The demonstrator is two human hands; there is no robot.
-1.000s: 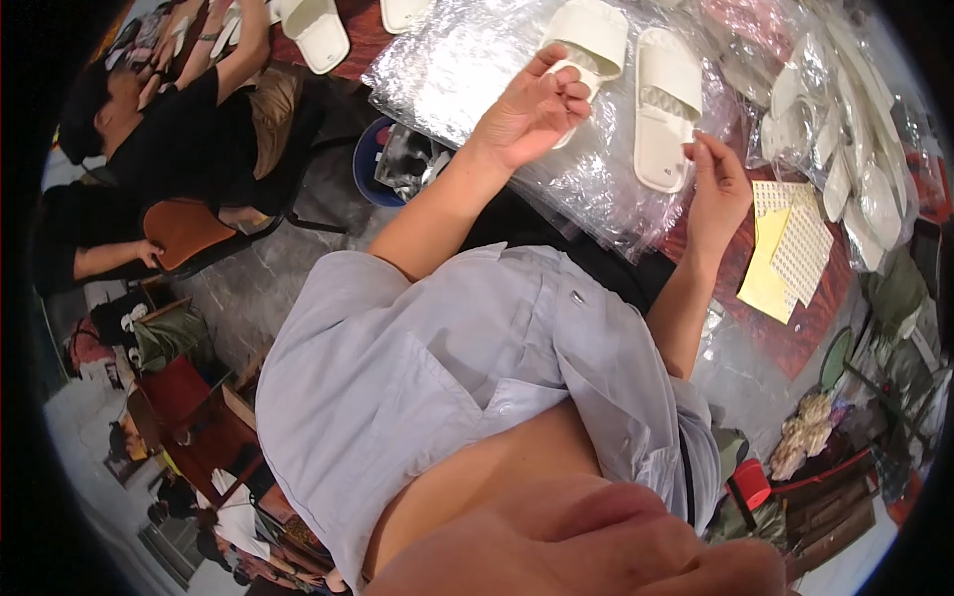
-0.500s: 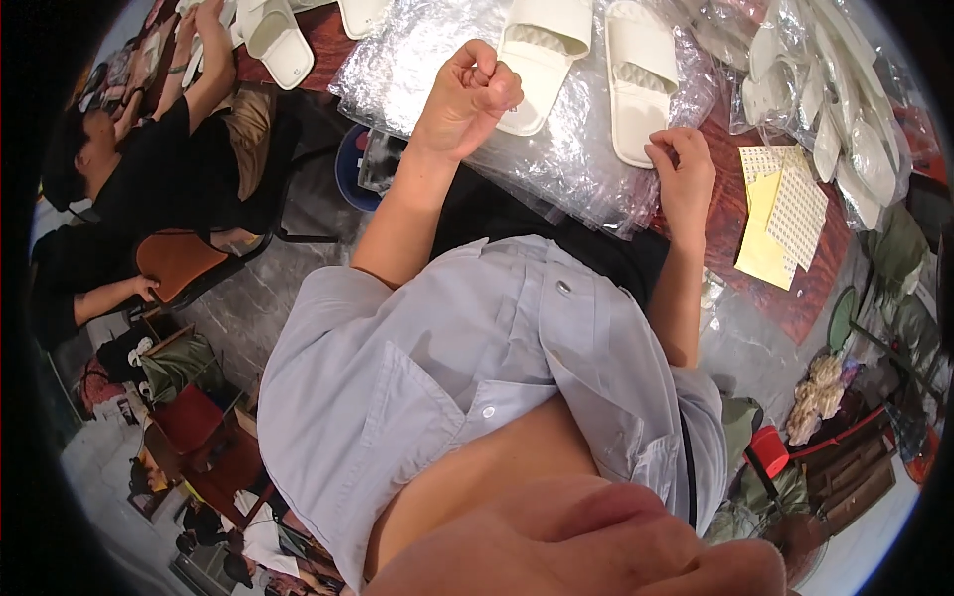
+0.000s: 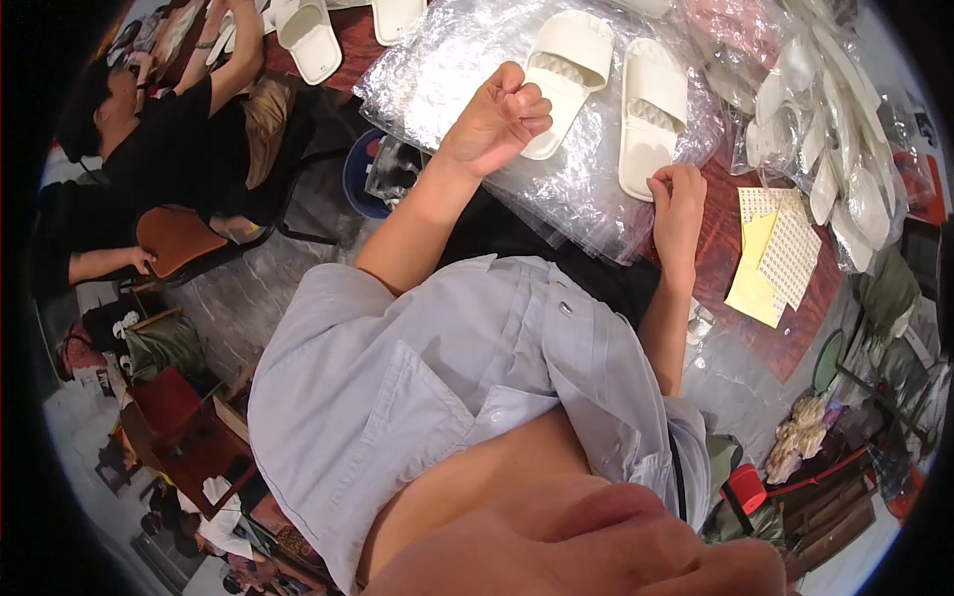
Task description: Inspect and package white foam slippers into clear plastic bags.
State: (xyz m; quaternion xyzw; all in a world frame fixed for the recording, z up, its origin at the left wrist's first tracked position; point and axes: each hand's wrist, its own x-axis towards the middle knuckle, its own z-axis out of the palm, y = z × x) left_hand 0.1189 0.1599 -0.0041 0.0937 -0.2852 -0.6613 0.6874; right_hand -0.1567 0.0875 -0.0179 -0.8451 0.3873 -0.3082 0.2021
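Note:
Two white open-toe slippers lie side by side on a stack of clear plastic bags (image 3: 437, 84) at the table's near edge. Above the heel end of the left slipper (image 3: 556, 94) is my left hand (image 3: 502, 121), its fingers curled and closed; what they hold, if anything, is hidden. At the heel of the right slipper (image 3: 653, 119), my right hand (image 3: 680, 214) has its thumb and finger pinched together at the slipper's edge. Beside that hand, sheets of small printed stickers (image 3: 790, 248) overlap a yellow sheet (image 3: 755, 278) on the red-brown table.
Bagged white slippers (image 3: 830, 129) are heaped at the far right. More slippers (image 3: 310, 45) lie on the table at the upper left, near a seated person in black (image 3: 159, 149). A blue bin (image 3: 360, 179) stands below the table edge, and an orange-seated chair (image 3: 179, 241) is at the left.
The view has shifted, so the table and slippers sit lower in the picture and more of their toe ends shows. Both hands stay beside the same slippers, my left hand slightly turned.

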